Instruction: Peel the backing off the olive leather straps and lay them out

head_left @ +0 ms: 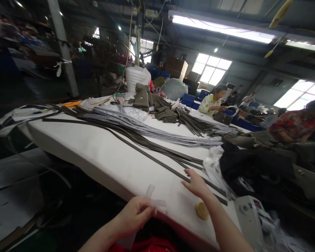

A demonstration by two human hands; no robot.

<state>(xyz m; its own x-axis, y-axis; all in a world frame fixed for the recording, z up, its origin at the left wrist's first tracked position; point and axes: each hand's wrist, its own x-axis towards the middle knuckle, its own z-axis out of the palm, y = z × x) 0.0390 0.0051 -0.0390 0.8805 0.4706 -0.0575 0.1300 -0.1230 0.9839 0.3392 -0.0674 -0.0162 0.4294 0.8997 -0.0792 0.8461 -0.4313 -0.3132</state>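
Note:
Near the table's front edge, my left hand [136, 214] is closed on a translucent plastic strip [149, 190], with loose ends sticking out past the fingers. My right hand [196, 184] is stretched out over the table, fingers apart and holding nothing. Its fingertips are beside the end of a long dark olive strap [149, 157]; whether they touch it I cannot tell. More dark straps [136, 138] lie in a bundle behind that one. A small yellow round object [202, 210] sits on the table by my right forearm.
A light-coloured machine [248, 217] stands at the right, beside dark cloth [254, 168]. Grey wrapped straps [157, 132] and olive bags [141, 99] lie farther back on the white table [94, 147]. A person [212, 103] works across it, another [296, 122] at the right.

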